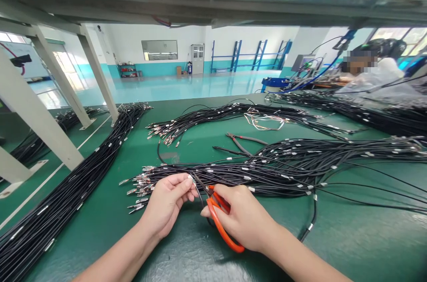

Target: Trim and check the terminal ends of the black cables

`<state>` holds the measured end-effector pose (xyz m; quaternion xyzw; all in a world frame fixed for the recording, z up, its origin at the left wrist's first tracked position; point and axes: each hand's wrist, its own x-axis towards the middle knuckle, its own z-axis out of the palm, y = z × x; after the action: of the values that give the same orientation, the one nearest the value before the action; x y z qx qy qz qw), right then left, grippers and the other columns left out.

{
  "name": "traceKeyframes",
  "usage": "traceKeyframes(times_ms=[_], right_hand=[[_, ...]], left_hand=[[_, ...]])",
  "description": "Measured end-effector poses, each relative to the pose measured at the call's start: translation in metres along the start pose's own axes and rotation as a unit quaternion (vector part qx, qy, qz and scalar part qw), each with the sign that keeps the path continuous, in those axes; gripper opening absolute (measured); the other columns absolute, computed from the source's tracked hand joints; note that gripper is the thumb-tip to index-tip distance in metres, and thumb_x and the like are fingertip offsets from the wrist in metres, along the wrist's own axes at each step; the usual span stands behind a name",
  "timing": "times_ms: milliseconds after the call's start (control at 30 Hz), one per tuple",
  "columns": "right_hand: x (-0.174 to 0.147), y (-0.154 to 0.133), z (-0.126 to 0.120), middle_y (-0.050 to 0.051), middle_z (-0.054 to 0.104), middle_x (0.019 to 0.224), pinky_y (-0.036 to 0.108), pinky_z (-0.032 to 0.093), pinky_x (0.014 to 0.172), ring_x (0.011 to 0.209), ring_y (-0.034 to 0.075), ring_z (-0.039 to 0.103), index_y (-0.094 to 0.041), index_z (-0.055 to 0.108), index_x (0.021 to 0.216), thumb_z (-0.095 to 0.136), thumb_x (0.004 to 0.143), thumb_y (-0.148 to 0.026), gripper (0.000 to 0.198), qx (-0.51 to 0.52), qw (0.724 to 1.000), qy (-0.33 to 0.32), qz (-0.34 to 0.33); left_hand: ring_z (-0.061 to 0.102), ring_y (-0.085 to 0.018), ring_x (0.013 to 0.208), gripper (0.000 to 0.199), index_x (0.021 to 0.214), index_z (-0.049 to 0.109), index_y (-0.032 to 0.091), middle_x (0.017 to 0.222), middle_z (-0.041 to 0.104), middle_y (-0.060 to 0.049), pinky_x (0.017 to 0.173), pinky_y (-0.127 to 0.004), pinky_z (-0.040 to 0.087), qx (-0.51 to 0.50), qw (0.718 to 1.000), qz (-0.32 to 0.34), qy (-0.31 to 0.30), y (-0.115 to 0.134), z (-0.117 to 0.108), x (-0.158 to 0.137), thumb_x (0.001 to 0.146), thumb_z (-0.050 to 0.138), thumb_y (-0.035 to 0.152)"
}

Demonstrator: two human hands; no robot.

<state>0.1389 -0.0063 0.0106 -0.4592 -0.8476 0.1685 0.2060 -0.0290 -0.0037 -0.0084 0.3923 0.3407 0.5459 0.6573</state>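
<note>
Head view: at the cable bundle, a wire is pinched by the left hand, scissors gripped by the right hand; trimming seems underway, steadiness required.

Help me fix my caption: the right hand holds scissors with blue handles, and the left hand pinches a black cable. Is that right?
Not quite: the scissors have orange handles, not blue, as the head view shows. The right hand does hold them, and the left hand pinches a black cable.
</note>
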Motion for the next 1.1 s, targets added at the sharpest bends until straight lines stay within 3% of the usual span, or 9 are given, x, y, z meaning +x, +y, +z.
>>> traceKeyframes(times_ms=[367,567,1100], right_hand=[[-0.004,-0.005,0.012,0.006,0.065,0.068,0.023,0.032,0.050,0.057,0.017,0.058,-0.017,0.048,0.071,0.043,0.083,-0.039,0.026,-0.076,0.997,0.022,-0.003],[-0.005,-0.002,0.015,0.005,0.063,0.067,0.025,0.031,0.051,0.058,0.019,0.058,-0.016,0.048,0.073,0.041,0.083,-0.038,0.025,-0.137,0.990,0.030,-0.022],[-0.008,-0.006,0.016,0.005,0.060,0.062,0.026,0.029,0.048,0.054,0.019,0.056,-0.017,0.047,0.069,0.044,0.081,-0.036,0.022,-0.183,0.981,0.058,-0.022]], left_hand=[[0.046,-0.006,0.056,0.012,0.066,0.062,0.008,0.062,0.053,-0.001,0.054,-0.016,0.039,-0.029,0.999,-0.007,0.022,-0.002,0.006,-0.004,0.073,0.063,0.018],[0.048,-0.007,0.059,0.012,0.067,0.062,0.009,0.064,0.055,-0.002,0.058,-0.017,0.042,-0.042,0.999,-0.017,0.020,-0.004,0.005,-0.003,0.073,0.064,0.019],[0.047,-0.007,0.060,0.011,0.070,0.063,0.009,0.064,0.054,-0.002,0.058,-0.017,0.042,-0.029,0.999,-0.013,0.013,-0.005,0.005,-0.004,0.076,0.060,0.018]])
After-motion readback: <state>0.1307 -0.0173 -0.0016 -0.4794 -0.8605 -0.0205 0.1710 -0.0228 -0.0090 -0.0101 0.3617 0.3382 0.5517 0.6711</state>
